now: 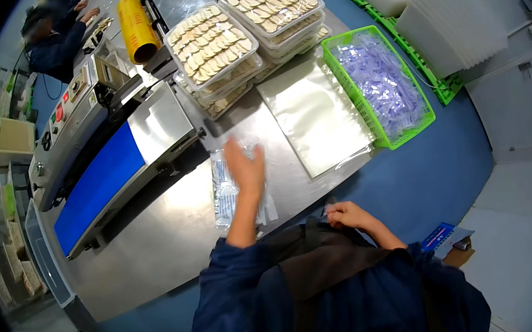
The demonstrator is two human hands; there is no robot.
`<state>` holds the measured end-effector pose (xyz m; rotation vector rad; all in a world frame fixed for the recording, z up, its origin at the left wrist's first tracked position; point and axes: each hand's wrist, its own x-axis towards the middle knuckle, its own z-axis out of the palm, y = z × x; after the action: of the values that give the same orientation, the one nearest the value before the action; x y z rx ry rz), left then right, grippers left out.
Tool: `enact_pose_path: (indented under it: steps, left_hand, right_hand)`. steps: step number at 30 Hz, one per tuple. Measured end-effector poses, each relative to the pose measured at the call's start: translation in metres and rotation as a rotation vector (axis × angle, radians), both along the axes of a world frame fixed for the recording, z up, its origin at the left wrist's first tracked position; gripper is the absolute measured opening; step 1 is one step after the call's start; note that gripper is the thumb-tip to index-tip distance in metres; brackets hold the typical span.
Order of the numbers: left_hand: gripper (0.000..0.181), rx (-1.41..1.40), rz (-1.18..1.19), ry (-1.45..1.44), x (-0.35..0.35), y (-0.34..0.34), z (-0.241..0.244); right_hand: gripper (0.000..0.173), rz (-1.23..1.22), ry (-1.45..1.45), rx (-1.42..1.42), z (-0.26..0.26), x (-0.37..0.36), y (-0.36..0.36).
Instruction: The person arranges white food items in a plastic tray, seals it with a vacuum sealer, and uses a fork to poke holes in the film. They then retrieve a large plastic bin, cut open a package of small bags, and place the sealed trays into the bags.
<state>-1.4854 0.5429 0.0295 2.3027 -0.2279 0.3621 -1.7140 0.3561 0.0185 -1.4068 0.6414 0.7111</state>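
My left hand (245,166) is raised over the steel table (152,249), fingers spread and somewhat blurred, with nothing seen in its grasp. Under and beside it lie printed clear plastic packets (224,196). At the table's front edge, close to my waist, my right hand (344,215) has curled fingers; whether it holds something small cannot be told. A stack of clear plastic bags (314,115) lies flat to the right of my left hand. Beyond stand stacked film-covered trays of pale slices (211,45), with more stacked trays (269,1) beside them.
A band sealer with a blue conveyor belt (103,181) stands at left, a yellow film roll (136,30) behind it. A green basket (419,115) of small purple-tinted packets sits at the table's right edge. A co-worker (50,50) is at the far left. White plastic sheets (448,24) stand at right.
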Motion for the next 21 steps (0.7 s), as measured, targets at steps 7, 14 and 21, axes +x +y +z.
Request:
enact_pose_path:
  steps: [7, 14, 21]
  left_hand:
    - [0.079, 0.159, 0.294, 0.518, -0.026, 0.062, -0.006]
    - [0.046, -0.756, 0.139, 0.842, -0.085, 0.079, 0.017]
    - [0.054, -1.416, -0.097, 1.185, -0.100, 0.049, 0.062]
  right_hand:
    - [0.055, 0.357, -0.211, -0.132, -0.008, 0.165, 0.069]
    - [0.042, -0.057, -0.241, 0.296, 0.027, 0.120, 0.110]
    - [0.052, -0.161, -0.346, 0.523, 0.112, 0.091, 0.044]
